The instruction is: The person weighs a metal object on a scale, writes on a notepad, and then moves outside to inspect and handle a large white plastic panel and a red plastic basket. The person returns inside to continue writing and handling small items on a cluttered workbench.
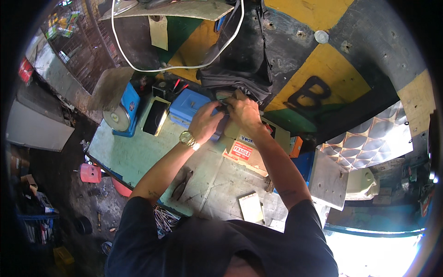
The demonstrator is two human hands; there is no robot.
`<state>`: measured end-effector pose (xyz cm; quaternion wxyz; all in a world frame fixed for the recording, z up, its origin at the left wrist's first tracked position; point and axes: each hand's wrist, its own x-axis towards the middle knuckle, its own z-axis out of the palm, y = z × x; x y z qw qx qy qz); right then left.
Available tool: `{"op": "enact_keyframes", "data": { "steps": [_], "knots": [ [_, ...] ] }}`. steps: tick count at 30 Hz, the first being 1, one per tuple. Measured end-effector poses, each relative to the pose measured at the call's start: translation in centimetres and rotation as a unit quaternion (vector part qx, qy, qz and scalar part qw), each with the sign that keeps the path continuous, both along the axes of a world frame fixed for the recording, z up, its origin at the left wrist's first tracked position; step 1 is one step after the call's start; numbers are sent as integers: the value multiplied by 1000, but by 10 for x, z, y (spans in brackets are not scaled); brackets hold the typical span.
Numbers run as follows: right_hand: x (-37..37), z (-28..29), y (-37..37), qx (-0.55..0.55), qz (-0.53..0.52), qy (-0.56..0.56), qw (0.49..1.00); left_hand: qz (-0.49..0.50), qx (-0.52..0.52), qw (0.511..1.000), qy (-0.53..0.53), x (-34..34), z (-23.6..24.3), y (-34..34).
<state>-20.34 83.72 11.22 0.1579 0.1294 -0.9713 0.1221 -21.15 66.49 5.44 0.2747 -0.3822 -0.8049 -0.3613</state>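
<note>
Both of my arms reach forward to a black bag (237, 79) hanging against the far wall. My right hand (244, 112) is at the bag's lower edge, its fingers bent and pressed together; what they grip is hidden. Just left of it, my left hand (206, 123), with a gold watch (188, 139) at the wrist, has curled fingers closed around something dark that I cannot make out. Beside the left hand sits a blue box (187, 105). Under my right forearm lies an open cardboard box (256, 162) with a red and white label (242, 151).
A blue scale (130, 105) with a round dial and a dark-screened device (156, 117) stand on the left of the pale green table (108, 150). Sunglasses (181, 185) and a notepad (251, 207) lie nearer me. A white cable (175, 69) loops overhead, below a shelf (170, 10).
</note>
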Motion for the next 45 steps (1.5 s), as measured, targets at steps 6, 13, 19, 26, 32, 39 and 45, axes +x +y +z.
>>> {"op": "enact_keyframes", "data": {
  "steps": [6, 13, 19, 26, 32, 39, 45],
  "knots": [
    [4, 1, -5, 20, -18, 9, 1000, 4, -8, 1000, 15, -2, -3, 0],
    [2, 3, -11, 18, -47, -28, 998, 14, -16, 999, 32, -2, -1, 0],
    [-1, -3, -9, 45, -32, -30, 998, 12, -15, 999, 29, -3, 0, -1],
    [-10, 18, -8, -29, -109, -83, 990, 9, -3, 1000, 18, -6, -2, -4],
    [-23, 0, 2, 55, -56, 9, 997, 0, 2, 1000, 8, -7, 4, 2],
    [-18, -17, 3, -15, -24, 137, 990, -4, 5, 1000, 7, -6, -1, -1],
    [-20, -10, 6, -69, -40, 135, 988, -14, 7, 1000, -3, -7, 0, -1]
  ]
}}
